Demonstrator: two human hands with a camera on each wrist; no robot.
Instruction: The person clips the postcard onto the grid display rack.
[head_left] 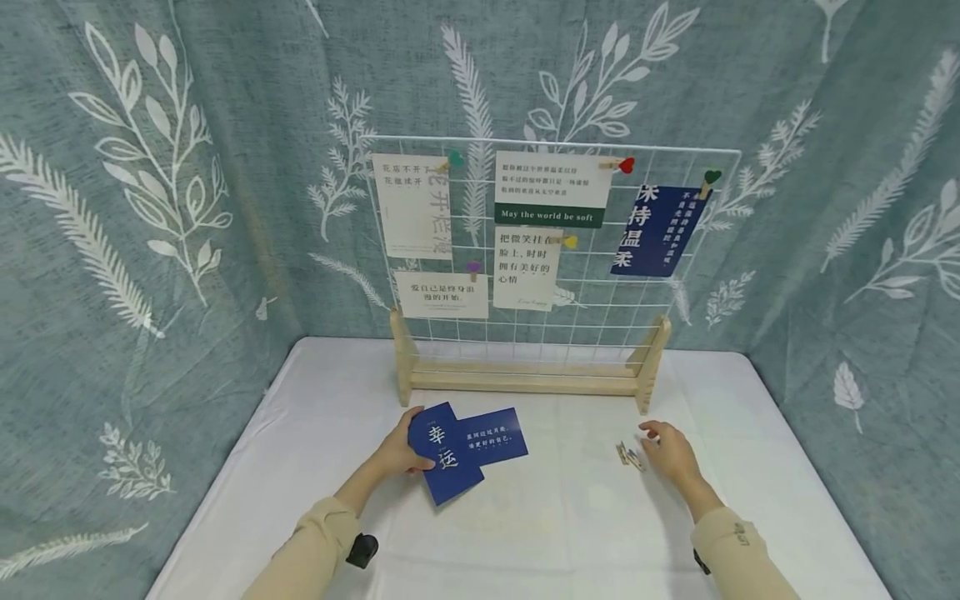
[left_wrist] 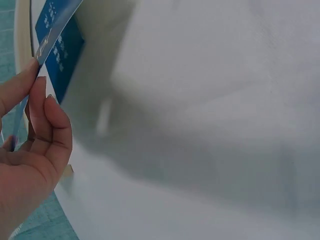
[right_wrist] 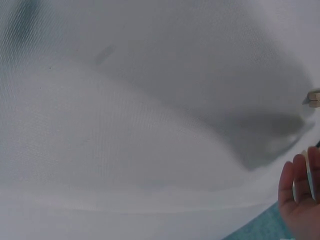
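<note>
My left hand [head_left: 402, 446] holds a blue card [head_left: 442, 467] with large white characters, its thumb on the front and its fingers behind. In the left wrist view the left hand [left_wrist: 40, 120] pinches this card, seen nearly edge-on. A second blue card [head_left: 498, 437] with small white writing lies on the table, partly covered by the held one. Over on the right, my right hand [head_left: 670, 452] is beside a few small wooden clothespins [head_left: 628, 455], its fingers loosely bent. In the right wrist view only part of the right hand [right_wrist: 302, 195] shows, near one clothespin [right_wrist: 314, 98].
A white wire grid [head_left: 585, 325] in a wooden stand [head_left: 525, 382] rises at the back of the white table [head_left: 555, 533]. Several cards, such as a tilted blue card [head_left: 660, 233], hang on it from clothespins with coloured hearts. Patterned green cloth [head_left: 247, 83] surrounds the table.
</note>
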